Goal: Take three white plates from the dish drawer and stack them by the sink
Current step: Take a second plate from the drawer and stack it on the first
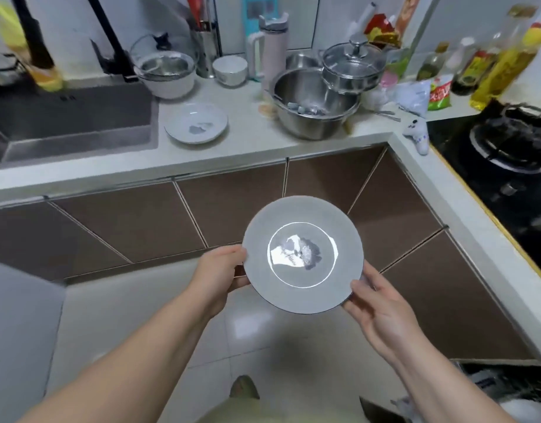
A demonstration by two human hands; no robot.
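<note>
I hold a white plate (302,254) with a grey flower print in its middle, face up, in front of the brown cabinet doors and below the counter's edge. My left hand (218,271) grips its left rim and my right hand (374,303) grips its lower right rim. Another white plate (196,123) with the same print lies flat on the pale counter (247,141), just right of the dark sink (70,123). Part of the open dish drawer (507,389) shows at the bottom right corner.
Steel bowls (315,108) and a lidded pot (351,67) stand on the counter right of the plate. White bowls, a utensil holder and a bottle line the back wall. A black gas hob (513,160) is at the right. The tap rises behind the sink.
</note>
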